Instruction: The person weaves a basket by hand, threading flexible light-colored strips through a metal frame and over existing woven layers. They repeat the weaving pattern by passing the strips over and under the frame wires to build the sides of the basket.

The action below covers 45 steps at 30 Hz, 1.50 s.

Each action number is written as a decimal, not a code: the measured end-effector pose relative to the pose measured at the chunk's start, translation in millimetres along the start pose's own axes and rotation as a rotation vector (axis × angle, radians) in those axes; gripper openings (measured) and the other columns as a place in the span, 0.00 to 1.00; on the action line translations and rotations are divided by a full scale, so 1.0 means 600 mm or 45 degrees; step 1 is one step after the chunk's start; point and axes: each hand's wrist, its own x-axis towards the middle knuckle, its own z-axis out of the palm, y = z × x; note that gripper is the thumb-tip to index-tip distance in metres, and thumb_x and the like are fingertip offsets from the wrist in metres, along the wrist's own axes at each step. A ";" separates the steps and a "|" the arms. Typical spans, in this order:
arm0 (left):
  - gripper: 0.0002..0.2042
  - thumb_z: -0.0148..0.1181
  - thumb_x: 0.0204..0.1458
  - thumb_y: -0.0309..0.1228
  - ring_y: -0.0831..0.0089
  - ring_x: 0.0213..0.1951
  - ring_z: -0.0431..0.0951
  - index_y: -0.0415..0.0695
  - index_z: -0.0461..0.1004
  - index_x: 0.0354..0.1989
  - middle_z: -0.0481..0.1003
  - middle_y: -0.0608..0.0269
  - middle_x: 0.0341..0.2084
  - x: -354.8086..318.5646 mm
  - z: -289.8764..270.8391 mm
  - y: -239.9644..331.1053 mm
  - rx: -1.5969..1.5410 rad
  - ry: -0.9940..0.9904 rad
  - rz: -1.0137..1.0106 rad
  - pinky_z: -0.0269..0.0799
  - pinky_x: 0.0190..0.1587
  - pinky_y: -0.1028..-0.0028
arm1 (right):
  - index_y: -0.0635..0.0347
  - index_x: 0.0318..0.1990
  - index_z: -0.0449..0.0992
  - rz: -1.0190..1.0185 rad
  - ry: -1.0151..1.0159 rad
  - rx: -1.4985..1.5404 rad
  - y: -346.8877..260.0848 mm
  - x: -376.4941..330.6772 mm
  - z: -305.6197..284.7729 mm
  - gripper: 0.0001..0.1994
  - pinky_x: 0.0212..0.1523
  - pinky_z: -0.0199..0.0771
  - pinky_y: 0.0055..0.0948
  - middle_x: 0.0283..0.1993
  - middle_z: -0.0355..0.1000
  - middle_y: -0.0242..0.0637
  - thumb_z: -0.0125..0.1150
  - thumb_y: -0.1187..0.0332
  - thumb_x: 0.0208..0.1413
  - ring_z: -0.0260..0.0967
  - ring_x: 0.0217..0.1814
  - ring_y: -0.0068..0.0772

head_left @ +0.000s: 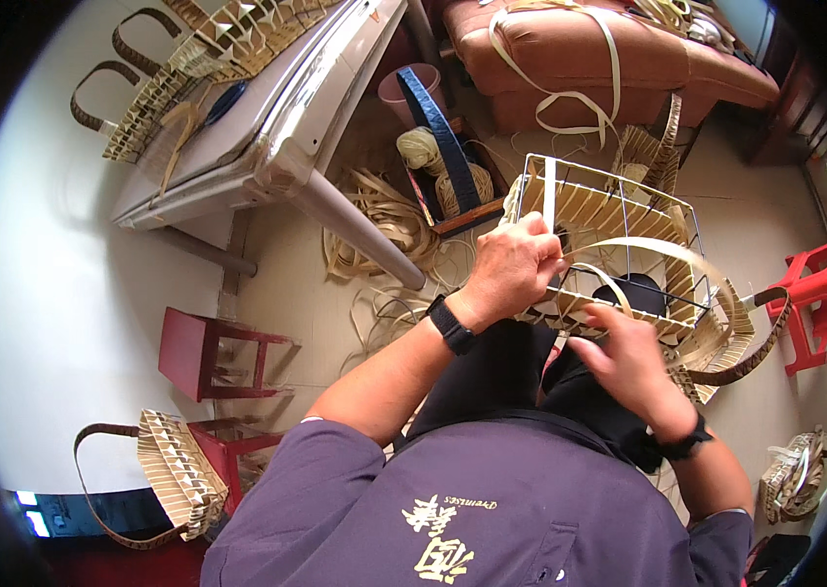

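Note:
A basket (pixel 665 203) with a dark wire frame and pale strips woven on its sides rests in front of my lap. My left hand (pixel 519 266) is closed at its near left corner, pinching a pale flat strip (pixel 549 196) against the wire. Part of that strip stands up across the frame; what lies under the fingers is hidden. A long loose end of pale strip (pixel 663 249) arcs over the basket toward the right. My right hand (pixel 630 360) is beside the basket's near edge, slightly blurred, thumb and fingers apart, with nothing seen in it.
Coiled pale strips (pixel 381 230) lie on the floor beside a box (pixel 472 217) with balls of twine. A table (pixel 267 117) with woven baskets stands left, a pinkish-brown sofa (pixel 570 73) at the back, a red plastic stool (pixel 814 293) right. Finished handled baskets stand around, including one (pixel 178 470) lower left.

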 end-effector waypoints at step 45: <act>0.03 0.74 0.54 0.28 0.57 0.39 0.84 0.49 0.83 0.32 0.80 0.64 0.36 0.000 0.012 0.009 0.001 0.013 0.031 0.80 0.42 0.59 | 0.58 0.50 0.86 0.055 -0.488 -0.148 0.101 -0.153 -0.089 0.09 0.47 0.84 0.48 0.44 0.85 0.45 0.71 0.72 0.63 0.84 0.46 0.56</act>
